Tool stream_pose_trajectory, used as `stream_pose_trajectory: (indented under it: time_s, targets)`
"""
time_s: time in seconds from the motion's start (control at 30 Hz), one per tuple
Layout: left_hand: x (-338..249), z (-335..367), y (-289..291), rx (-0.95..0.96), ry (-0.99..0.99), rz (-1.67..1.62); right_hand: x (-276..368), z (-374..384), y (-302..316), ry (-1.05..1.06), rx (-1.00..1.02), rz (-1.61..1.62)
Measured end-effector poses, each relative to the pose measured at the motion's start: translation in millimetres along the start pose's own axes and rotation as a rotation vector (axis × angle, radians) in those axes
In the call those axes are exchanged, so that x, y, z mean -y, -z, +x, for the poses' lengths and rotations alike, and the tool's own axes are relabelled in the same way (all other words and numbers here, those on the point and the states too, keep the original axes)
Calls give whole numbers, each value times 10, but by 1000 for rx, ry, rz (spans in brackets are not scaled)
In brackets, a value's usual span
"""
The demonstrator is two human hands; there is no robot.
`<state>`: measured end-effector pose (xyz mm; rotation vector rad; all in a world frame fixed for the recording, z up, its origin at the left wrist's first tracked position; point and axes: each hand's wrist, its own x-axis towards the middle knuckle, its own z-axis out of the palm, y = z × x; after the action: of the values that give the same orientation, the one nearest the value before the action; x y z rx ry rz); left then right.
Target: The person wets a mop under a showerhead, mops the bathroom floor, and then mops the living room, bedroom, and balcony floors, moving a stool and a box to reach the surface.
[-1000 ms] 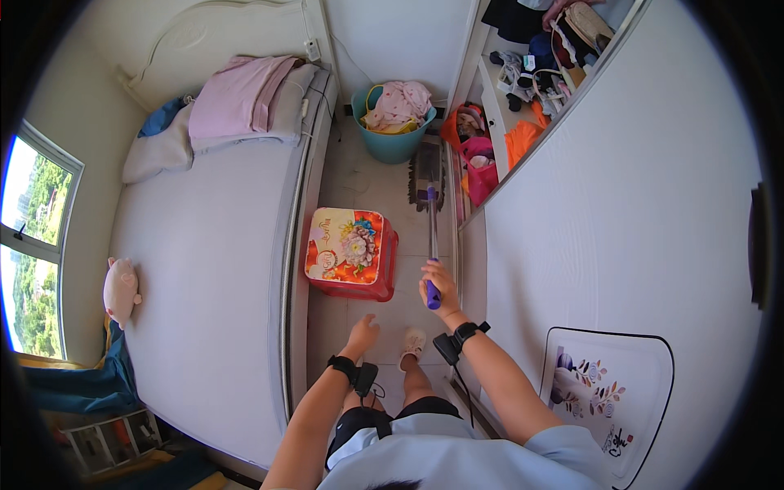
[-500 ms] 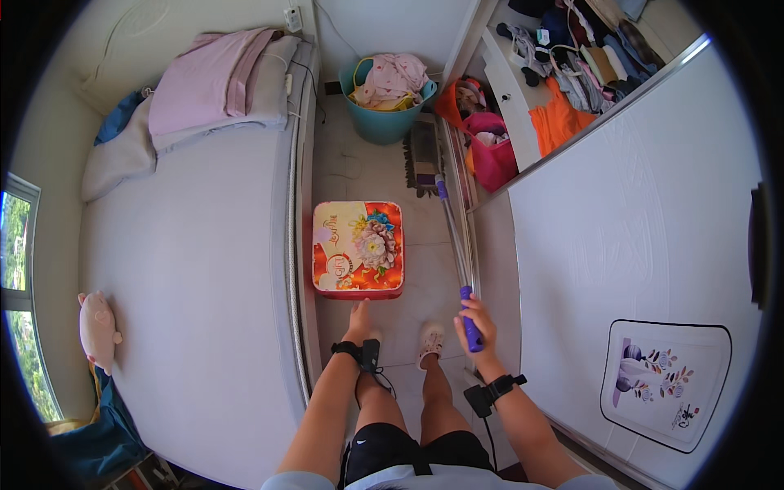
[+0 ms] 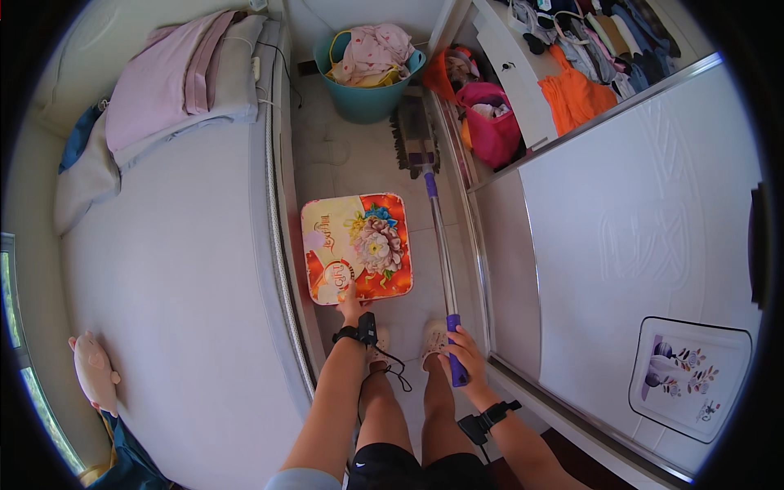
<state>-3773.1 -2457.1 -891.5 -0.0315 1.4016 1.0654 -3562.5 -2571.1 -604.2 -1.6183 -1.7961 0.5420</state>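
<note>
My right hand (image 3: 464, 353) grips the purple handle end of a long mop (image 3: 438, 245). Its metal pole runs away from me along the floor strip, and its dark mop head (image 3: 416, 131) lies flat near the teal basket. My left hand (image 3: 351, 309) reaches down to the near edge of a square stool (image 3: 357, 247) with a red floral top and touches it. Both wrists wear black bands. My feet in light slippers stand just behind the stool.
A grey bed (image 3: 163, 286) fills the left side, with folded pink and grey bedding (image 3: 184, 90) at its far end. A teal laundry basket (image 3: 371, 69) stands at the far end of the narrow floor. A white sliding wardrobe (image 3: 637, 212), partly open, shows clothes on the right.
The view has shifted forward and down. The mop handle has come nearer to me, and my left hand has reached out to the stool's near edge.
</note>
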Motion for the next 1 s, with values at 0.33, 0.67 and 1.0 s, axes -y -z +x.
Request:
stream_pose_trajectory:
  time_s: [0.33,0.67,1.0]
  targets:
    - [-650,105,-427,40,2,-129,-252,59,387,28,12,-51]
    - [-1668,590,-1256,-39,56,-162,-311,879,1124,115,-142,-15]
    - [-2245,435,-2488,-44,-534,1776,253,2324,1753,183,-404,22]
